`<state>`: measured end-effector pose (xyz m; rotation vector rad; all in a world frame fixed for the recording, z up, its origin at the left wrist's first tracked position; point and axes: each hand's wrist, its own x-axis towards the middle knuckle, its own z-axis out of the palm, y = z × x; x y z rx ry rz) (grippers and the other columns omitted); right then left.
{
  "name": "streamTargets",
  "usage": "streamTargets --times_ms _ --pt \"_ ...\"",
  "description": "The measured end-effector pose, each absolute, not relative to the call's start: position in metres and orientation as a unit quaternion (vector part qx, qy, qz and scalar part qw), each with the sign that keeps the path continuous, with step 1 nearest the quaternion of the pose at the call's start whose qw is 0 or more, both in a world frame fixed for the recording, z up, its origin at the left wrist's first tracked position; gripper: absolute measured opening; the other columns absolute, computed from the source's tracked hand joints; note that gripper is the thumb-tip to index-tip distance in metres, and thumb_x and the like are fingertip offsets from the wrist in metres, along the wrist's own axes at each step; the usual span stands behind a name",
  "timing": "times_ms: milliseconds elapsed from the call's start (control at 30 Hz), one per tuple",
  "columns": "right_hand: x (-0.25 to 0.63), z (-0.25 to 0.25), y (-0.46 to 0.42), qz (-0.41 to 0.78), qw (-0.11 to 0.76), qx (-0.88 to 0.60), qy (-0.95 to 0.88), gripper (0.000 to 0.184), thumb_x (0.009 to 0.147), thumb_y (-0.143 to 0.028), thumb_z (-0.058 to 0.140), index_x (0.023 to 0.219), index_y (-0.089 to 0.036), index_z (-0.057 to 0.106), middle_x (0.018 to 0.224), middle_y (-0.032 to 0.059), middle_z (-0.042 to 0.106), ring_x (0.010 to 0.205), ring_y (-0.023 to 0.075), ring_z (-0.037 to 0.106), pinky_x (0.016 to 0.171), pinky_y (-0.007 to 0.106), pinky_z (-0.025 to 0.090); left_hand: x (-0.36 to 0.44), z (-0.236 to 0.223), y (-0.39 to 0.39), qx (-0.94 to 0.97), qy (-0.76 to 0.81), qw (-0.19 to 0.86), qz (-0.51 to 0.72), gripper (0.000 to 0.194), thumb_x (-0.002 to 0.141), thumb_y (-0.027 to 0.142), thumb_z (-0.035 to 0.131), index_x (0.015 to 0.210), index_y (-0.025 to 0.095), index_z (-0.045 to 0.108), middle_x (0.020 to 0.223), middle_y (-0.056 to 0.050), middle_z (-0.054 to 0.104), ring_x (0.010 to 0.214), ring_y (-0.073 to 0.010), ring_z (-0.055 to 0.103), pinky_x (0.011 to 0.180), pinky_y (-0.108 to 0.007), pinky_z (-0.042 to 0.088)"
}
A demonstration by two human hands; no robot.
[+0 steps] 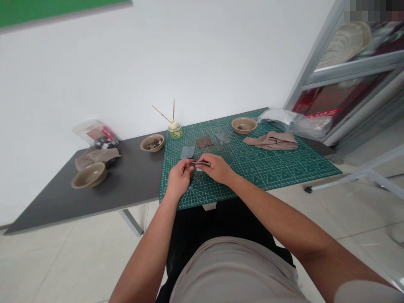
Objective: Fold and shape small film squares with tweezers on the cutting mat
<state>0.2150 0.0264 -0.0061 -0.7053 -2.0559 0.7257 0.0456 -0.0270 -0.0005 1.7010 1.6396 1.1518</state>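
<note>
Over the near part of a green cutting mat [268, 168], both hands meet at a thin, dark grey flat piece [203, 163], seen nearly edge-on. My right hand [219, 169] is closed with the piece between thumb and fingers. At its other end, my left hand [179, 176] pinches it with the fingertips. A small white patch [198, 169] shows just below the piece; what it is I cannot make out. Just beyond the hands lie a blue-grey square sheet [188, 152], a brown square sheet [204, 141] and a small clear plastic bag [222, 138].
Left of the mat are a bowl of dark pieces [152, 143], a tan bowl [89, 176], a brown cloth [94, 157] and a plastic bag [96, 134]. A reed diffuser [175, 129], another bowl [244, 126], a crumpled cloth [273, 140] and plastic packaging [295, 122] line the back.
</note>
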Motion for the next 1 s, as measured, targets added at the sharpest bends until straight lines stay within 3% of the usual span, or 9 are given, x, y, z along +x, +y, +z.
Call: streamTargets --times_ms 500,1000 --pt "0.2147 -0.0074 0.0251 0.271 0.414 -0.279 -0.823 0.01 0.09 -0.027 0.063 0.086 -0.018 0.066 0.084 0.0019 0.068 0.079 0.0151 0.062 0.073 0.026 0.042 0.0472 -0.0006 -0.0275 0.622 0.601 0.245 0.437 0.021 0.083 0.022 0.051 0.099 0.019 0.065 0.064 0.004 0.055 0.058 -0.0131 0.052 0.062 -0.026 0.042" --pt "0.2145 -0.0042 0.0222 0.263 0.396 -0.329 -0.816 0.015 0.082 -0.028 0.071 0.074 -0.019 0.063 0.071 -0.0014 0.063 0.064 0.0121 0.054 0.064 0.024 0.036 0.0456 -0.0059 -0.0263 0.615 0.575 0.28 0.46 0.019 0.084 0.021 0.051 0.097 0.019 0.064 0.063 0.004 0.054 0.056 -0.0121 0.051 0.059 -0.025 0.04"
